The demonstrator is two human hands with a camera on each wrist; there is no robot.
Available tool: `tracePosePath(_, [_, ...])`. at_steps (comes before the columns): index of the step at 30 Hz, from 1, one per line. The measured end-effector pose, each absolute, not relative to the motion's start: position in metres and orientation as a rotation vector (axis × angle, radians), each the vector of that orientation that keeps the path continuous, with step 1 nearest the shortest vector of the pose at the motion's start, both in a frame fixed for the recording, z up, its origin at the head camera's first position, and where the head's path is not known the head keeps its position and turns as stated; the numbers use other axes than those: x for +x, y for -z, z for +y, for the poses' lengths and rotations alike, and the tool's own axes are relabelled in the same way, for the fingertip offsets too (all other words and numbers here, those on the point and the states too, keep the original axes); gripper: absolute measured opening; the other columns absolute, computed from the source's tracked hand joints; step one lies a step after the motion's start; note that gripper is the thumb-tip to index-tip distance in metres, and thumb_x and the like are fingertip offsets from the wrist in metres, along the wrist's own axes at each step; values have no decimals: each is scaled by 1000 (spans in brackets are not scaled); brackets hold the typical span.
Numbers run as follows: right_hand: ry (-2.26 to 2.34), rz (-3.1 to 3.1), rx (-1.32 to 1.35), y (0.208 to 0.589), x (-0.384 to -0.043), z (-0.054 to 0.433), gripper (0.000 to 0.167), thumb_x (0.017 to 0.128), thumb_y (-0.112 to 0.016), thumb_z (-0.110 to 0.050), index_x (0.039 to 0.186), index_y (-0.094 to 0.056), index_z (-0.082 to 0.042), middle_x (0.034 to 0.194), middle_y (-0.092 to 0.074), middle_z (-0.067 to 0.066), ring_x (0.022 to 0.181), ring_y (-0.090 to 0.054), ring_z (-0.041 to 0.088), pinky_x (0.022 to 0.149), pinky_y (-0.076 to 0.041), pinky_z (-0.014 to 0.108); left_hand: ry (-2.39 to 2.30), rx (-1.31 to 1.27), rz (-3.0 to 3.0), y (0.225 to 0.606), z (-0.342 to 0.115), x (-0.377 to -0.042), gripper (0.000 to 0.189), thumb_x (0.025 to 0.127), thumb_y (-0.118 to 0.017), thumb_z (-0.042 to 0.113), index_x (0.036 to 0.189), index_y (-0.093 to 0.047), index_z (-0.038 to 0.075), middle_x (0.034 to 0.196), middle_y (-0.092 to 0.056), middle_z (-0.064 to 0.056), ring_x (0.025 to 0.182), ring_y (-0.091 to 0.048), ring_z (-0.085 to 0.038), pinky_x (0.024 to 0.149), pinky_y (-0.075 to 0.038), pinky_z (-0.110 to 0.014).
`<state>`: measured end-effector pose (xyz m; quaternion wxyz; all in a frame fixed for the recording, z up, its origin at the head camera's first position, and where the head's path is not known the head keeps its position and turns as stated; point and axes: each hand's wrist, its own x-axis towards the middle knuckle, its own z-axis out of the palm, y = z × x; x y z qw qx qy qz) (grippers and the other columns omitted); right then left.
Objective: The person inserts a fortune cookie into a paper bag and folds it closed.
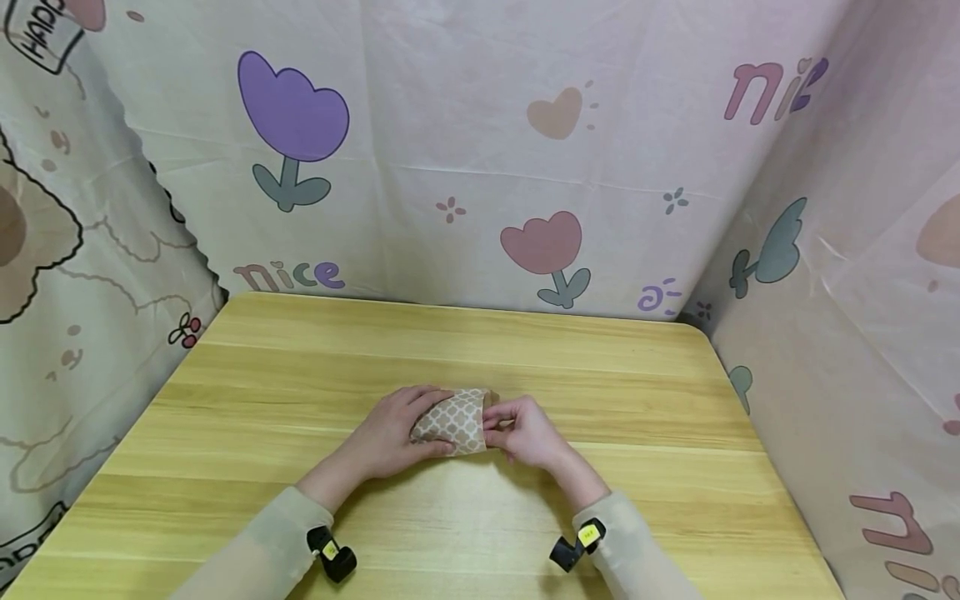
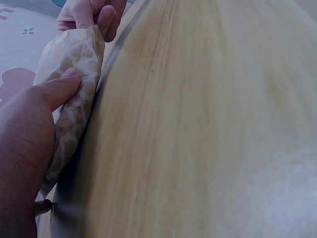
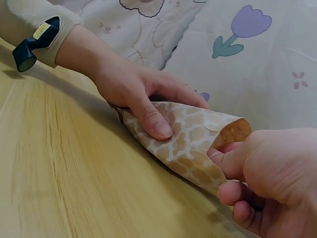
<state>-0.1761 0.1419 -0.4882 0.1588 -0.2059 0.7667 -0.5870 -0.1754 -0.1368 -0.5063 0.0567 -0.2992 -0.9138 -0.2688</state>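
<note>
As the head view shows, a patterned paper bag (image 1: 453, 423) lies near the middle of the tabletop (image 1: 450, 533), between the left hand (image 1: 393, 429) and the right hand (image 1: 532, 433), its long axis running roughly left to right. The left grip is closed round the bag's left part, thumb on the near side and fingers across the top. The bag's mouth (image 1: 491, 399) faces right, and the right hand's fingertips are at it, so the body is nearer the left hand and the mouth nearer the right. Seen from the left wrist, the bag slants away along the left of the picture, with the left thumb laid against its side and the right hand's fingers at the far end, by the rim. From the right wrist, the mouth gapes straight toward the right hand and shows plain brown paper within, while the bag narrows toward the left palm. Part of the right hand goes just inside the rim, and other fingers curl below it, outside; whether that grip pinches the rim or something within, I cannot tell. What counts, I judge, is that the right hand lies almost in line with the long axis, directly off the mouth, with the left holding the opposite end.
</note>
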Motion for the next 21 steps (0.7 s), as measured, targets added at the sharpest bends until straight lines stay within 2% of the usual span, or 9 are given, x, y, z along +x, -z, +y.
tracePosePath(16, [1687,2216,-557,491,-176,133,23,89,-71,13,109,-79,6,87,-77,10,41,-49,11,36,-43,22,827,-890,-2775,507,-135,-177,80,86,-78,67,153,-54,30,146,-59,-2,135,-54,-30,115,-41,-58])
tracePosePath(21, [1692,2210,-568,492,-176,134,23,89,-72,13,110,-79,6,89,-77,9,42,-50,11,36,-44,23,825,-890,-2777,507,-134,-176,80,87,-77,68,153,-54,30,146,-59,-2,134,-54,-30,114,-41,-58])
